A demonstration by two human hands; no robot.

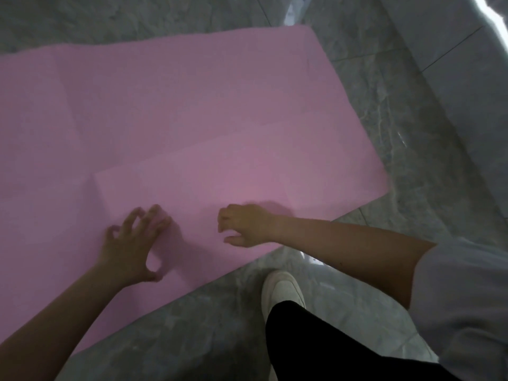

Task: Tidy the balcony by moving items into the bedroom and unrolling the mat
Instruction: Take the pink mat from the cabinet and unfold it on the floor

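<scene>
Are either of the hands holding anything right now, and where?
Nothing is held. The left hand and right hand sit loosely curled over the pink mat, near its front edge.

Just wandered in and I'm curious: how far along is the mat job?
Mostly done: the pink mat lies unrolled on the grey floor, with creases showing. In hand: the left hand and right hand are over its near edge, fingers curled, gripping nothing. Moving items indoors can't be judged here.

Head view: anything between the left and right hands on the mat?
Nothing but bare pink mat shows in the head view between the left hand and right hand; no object lies in that gap.
</scene>
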